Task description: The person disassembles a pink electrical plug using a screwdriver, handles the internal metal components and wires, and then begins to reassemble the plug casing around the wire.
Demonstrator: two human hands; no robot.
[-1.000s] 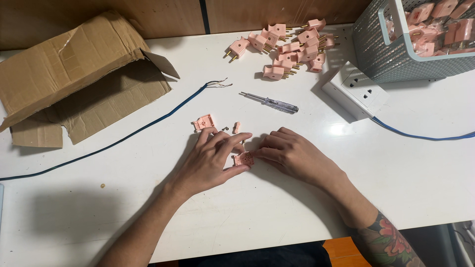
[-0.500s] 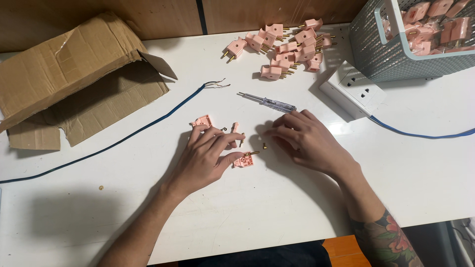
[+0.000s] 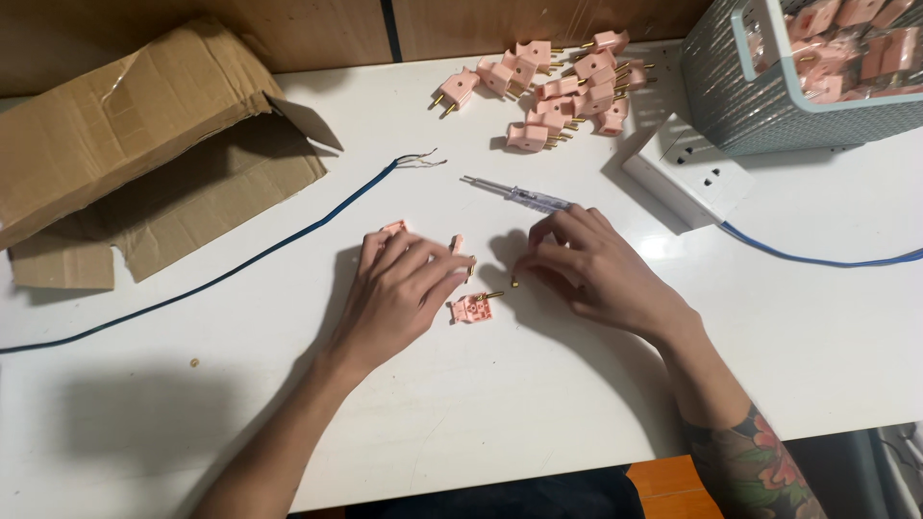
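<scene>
Nearest, on the white table point(image 3: 538, 423), left hand point(image 3: 399, 293) resting palm down, fingers loosely spread, beside an opened pink plug half point(image 3: 473, 308). Just right of that, right hand point(image 3: 601, 269), fingertips pinched over a tiny brass screw point(image 3: 513, 283); whether actually gripped, cannot tell. Hands apart. Past the knuckles, a screwdriver point(image 3: 519, 193) and blue cable point(image 3: 288, 240). Farther back, pile of pink plugs point(image 3: 553, 91), cardboard box point(image 3: 125, 144), grey basket point(image 3: 769, 106).

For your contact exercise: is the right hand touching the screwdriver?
Cannot tell: in the head view the right hand's fingers meet the screwdriver's handle end.
</scene>
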